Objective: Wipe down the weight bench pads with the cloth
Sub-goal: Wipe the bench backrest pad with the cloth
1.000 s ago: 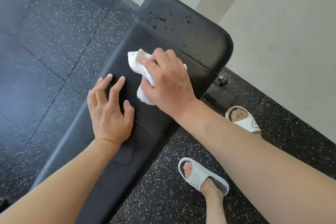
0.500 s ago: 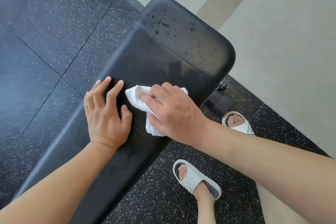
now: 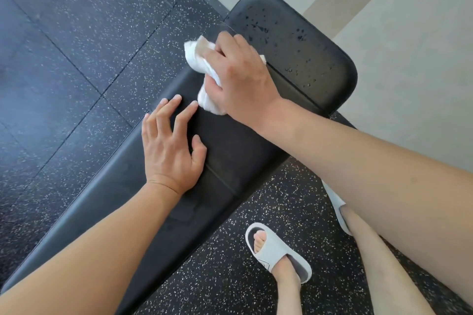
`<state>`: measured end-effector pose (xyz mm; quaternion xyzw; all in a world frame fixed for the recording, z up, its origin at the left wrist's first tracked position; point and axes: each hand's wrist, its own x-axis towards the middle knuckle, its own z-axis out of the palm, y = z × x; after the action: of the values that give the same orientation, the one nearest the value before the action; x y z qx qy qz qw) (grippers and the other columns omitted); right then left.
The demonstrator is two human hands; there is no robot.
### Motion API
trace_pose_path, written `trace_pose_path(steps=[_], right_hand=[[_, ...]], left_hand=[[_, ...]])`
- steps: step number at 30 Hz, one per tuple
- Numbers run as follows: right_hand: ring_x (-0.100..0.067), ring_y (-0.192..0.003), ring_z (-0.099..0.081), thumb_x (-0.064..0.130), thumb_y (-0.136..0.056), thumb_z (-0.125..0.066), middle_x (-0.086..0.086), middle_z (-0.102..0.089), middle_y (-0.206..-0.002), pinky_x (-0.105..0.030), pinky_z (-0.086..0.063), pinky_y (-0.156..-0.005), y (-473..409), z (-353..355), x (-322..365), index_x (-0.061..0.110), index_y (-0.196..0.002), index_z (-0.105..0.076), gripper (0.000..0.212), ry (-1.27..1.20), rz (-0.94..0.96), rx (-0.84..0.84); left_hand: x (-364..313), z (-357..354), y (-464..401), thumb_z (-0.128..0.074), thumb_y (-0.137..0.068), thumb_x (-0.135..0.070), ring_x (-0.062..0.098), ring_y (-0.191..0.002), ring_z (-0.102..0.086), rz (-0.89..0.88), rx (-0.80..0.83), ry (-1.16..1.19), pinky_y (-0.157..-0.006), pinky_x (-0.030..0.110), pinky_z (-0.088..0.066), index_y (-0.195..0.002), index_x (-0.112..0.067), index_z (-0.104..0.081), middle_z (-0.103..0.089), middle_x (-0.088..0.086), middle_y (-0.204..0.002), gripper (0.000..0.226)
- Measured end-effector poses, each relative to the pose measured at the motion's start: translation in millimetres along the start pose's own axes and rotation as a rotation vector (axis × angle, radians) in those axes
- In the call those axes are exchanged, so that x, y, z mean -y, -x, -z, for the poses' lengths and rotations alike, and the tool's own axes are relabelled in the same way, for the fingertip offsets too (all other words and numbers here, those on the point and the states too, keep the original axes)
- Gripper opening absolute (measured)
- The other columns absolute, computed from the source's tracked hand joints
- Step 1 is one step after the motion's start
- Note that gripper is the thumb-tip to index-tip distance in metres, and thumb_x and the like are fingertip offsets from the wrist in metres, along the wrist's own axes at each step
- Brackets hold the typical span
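Observation:
A long black weight bench pad (image 3: 230, 161) runs from the bottom left up to a shorter end pad (image 3: 302, 48) that is speckled with dark droplets. My right hand (image 3: 240, 77) grips a crumpled white cloth (image 3: 202, 64) and holds it down on the long pad near the seam between the two pads, at the pad's left edge. My left hand (image 3: 171, 146) rests flat on the long pad just below the cloth, fingers spread and straight.
Black speckled rubber floor tiles (image 3: 76, 59) surround the bench. A pale wall (image 3: 409, 59) stands right behind the end pad. My feet in light grey slides (image 3: 279, 250) stand on the floor to the right of the bench.
My right hand has swept the cloth up the pad, from beside my left hand's fingers to the seam near the end pad. My left hand stays flat on the pad.

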<state>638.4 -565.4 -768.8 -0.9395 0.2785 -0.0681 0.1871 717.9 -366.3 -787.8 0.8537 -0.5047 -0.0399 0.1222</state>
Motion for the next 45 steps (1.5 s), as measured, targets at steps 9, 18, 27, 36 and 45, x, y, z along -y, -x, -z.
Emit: trace_pose_path(steps=[9, 18, 27, 36, 45], right_hand=[[-0.030, -0.081, -0.053, 0.014, -0.088, -0.061, -0.011, -0.061, -0.094, -0.043, -0.047, -0.072, 83, 9, -28, 0.008, -0.129, -0.070, 0.043, -0.179, 0.289, -0.016], [-0.026, -0.098, -0.052, 0.024, -0.092, -0.048, -0.006, -0.059, -0.113, -0.039, -0.044, -0.085, 12, 8, -7, 0.019, -0.141, -0.059, 0.050, -0.096, 0.157, 0.039], [-0.026, -0.093, -0.052, 0.017, -0.093, -0.062, -0.007, -0.055, -0.103, -0.038, -0.048, -0.081, 70, 56, -67, 0.012, -0.139, -0.062, 0.046, -0.283, 0.130, -0.058], [-0.026, -0.103, -0.049, 0.019, -0.098, -0.063, -0.007, -0.054, -0.117, -0.043, -0.048, -0.091, 51, 59, -130, 0.013, -0.141, -0.060, 0.044, -0.234, 0.062, -0.067], [-0.033, -0.096, -0.055, 0.021, -0.095, -0.063, -0.012, -0.062, -0.114, -0.047, -0.048, -0.083, 0, 43, -111, 0.009, -0.132, -0.067, 0.039, -0.180, 0.109, -0.054]], left_hand=[[3, -1, 1, -0.049, -0.090, -0.034, 0.036, -0.149, -0.034, 0.012, 0.010, -0.028, -0.120, 0.062, -0.028, -0.150, -0.023, -0.050, -0.042, 0.010, -0.157, 0.061], [-6, 6, -3, -0.052, -0.089, -0.029, 0.044, -0.145, -0.040, 0.017, 0.048, -0.040, -0.118, 0.064, -0.031, -0.147, -0.015, -0.055, -0.047, 0.017, -0.153, 0.059], [-32, 28, -55, -0.053, -0.094, -0.029, 0.037, -0.135, -0.046, 0.080, 0.014, 0.083, -0.121, 0.047, -0.032, -0.143, -0.012, -0.056, -0.050, 0.011, -0.149, 0.052], [-92, -19, -125, -0.053, -0.098, -0.042, 0.027, -0.141, -0.047, 0.307, -0.026, 0.074, -0.118, 0.053, -0.031, -0.150, -0.027, -0.052, -0.051, 0.000, -0.154, 0.055], [-93, -25, -129, -0.052, -0.092, -0.043, 0.026, -0.141, -0.047, 0.365, -0.019, 0.045, -0.118, 0.054, -0.033, -0.148, -0.023, -0.049, -0.050, -0.002, -0.154, 0.060]])
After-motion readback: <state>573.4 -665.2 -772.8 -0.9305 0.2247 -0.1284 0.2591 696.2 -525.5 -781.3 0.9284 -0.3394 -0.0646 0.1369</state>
